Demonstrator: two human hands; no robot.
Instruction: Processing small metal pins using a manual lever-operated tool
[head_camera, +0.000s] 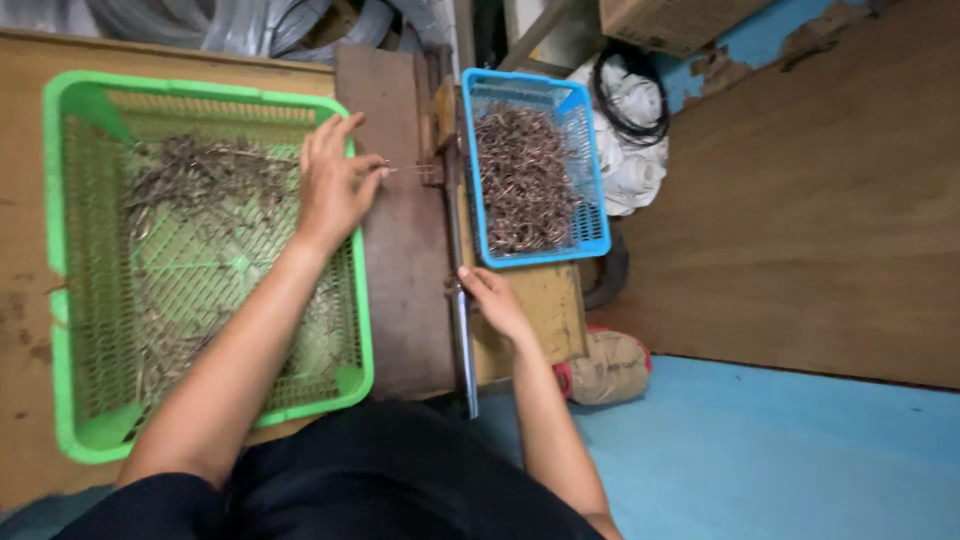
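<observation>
Green basket (60, 250) far left, thin layer of straight wire pieces (190, 180) inside; left hand (335, 185) over its right rim, thumb and forefinger pinching one small wire piece (392, 170) at the jig (432, 172) on the dark plate (400, 280); right hand (492, 300) curled round the metal lever bar (462, 340); blue basket (590, 150) of bent coppery hooks (522, 180) rightmost. Risk: fingertips sit near the jig, so a lever stroke could nip them; a loose pinch may let the piece slip.

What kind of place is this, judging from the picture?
Probably a small workshop for hand metalwork. A green basket and a blue basket hold small metal pieces, and the right hand grips a lever of a bench tool.
</observation>
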